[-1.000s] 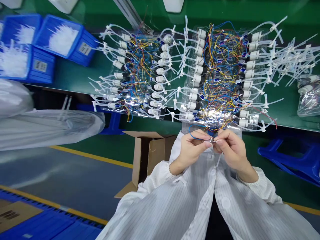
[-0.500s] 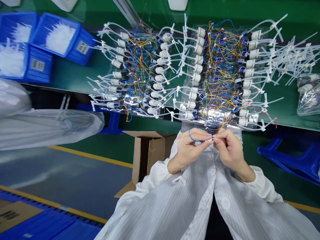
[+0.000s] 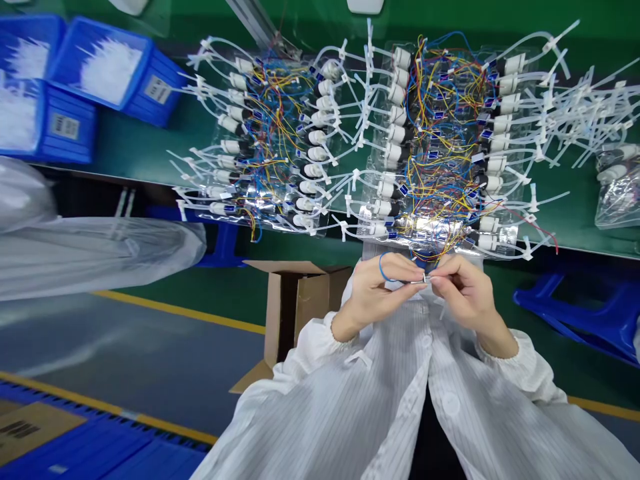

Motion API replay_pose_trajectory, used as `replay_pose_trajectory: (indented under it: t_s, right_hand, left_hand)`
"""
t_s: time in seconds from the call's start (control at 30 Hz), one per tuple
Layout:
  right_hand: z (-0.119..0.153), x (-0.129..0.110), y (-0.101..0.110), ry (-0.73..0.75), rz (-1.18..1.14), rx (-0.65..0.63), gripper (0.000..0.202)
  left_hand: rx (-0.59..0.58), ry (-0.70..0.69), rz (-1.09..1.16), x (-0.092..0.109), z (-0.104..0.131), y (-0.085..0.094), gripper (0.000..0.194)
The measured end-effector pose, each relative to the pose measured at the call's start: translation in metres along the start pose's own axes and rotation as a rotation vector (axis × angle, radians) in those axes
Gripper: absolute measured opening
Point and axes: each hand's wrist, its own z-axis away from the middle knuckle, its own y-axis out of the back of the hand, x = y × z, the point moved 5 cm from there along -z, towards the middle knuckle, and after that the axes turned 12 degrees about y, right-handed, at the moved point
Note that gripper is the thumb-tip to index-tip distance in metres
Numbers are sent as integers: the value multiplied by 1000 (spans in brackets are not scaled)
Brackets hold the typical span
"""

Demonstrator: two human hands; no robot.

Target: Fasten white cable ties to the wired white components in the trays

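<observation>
Just off the table's front edge, in the head view, my two hands meet fingertip to fingertip. A thin blue wire (image 3: 381, 267) loops over the fingers of my left hand (image 3: 373, 291), which is closed in a pinch. Between both sets of fingertips shows a small pale piece (image 3: 425, 279), too small to name. My right hand (image 3: 467, 293) pinches at its right side, fingers curled. Right beyond my hands lies a clear tray (image 3: 364, 217) with rows of small white-and-black motor-like parts (image 3: 385, 208), translucent tubes and tangled coloured wires (image 3: 440, 190).
A similar tray group with coloured wires (image 3: 280, 127) lies to the left. Blue bins (image 3: 163, 100) of white pieces stand far left, near another person's white sleeve (image 3: 125, 257). Loose tubes (image 3: 590, 120) and a clear bag (image 3: 617, 200) lie right. Below are a cardboard box (image 3: 313, 300) and blue stool (image 3: 590, 320).
My right hand has shifted slightly right, and its wrist has turned a little. The view has moved slightly. Both hands keep their pinch.
</observation>
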Motion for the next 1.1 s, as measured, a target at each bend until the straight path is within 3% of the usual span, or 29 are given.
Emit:
replay_pose_trajectory:
  t_s: [0.2, 0.37, 0.43, 0.53, 0.63, 0.7, 0.8, 0.93, 1.0, 1.1]
  right_hand:
    - [-6, -6, -3, 69, 43, -1, 8]
    - [-9, -5, -5, 119, 34, -41, 7]
    - [-10, 2, -4, 99, 43, -95, 8]
    - [-14, 12, -5, 68, 27, -256, 30]
    - [-17, 13, -10, 14, 43, -381, 38]
    - [-19, 5, -17, -14, 51, -429, 37]
    - [-23, -14, -35, -43, -12, -531, 38]
    - [-39, -45, -60, -42, -103, -702, 33]
    - [-50, -61, -65, -37, -135, -718, 26]
    - [-61, -88, -62, -83, -219, -699, 22]
  left_hand:
    - [-38, -35, -95, 5, -1, 1, 26]
    - [-60, -28, -84, 5, 2, 4, 36]
    - [-61, 11, -67, 1, 5, 7, 37]
    - [-62, 68, -69, -3, 12, 14, 27]
    - [-51, 168, -92, -2, 21, 25, 21]
    - [-35, 223, -111, 1, 28, 36, 33]
    - [-18, 194, -105, 8, 38, 54, 69]
    - [167, 98, -125, 8, 41, 80, 115]
    - [222, 71, -122, 6, 37, 83, 131]
    - [112, 43, -25, 11, 23, 73, 141]
